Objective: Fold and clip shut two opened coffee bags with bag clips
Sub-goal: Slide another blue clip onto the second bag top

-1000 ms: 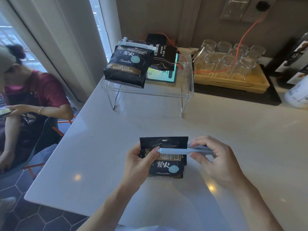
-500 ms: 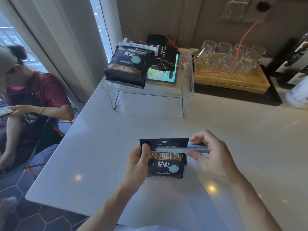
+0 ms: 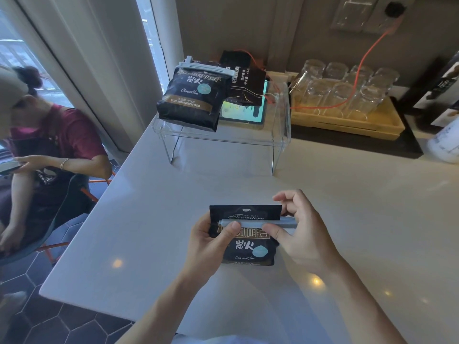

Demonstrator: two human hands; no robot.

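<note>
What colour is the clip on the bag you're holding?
Pale blue-grey clip across the black bag; head view.

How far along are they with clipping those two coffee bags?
About halfway. One coffee bag lies on the clear stand with a white clip across its top. The second bag is in hand: left hand steadies it, right hand holds a blue clip across it. Whether it has latched is unclear.

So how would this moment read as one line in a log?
step: clipping second coffee bag | left hand: holds bag | right hand: pinches bag clip | first bag: clipped
</note>
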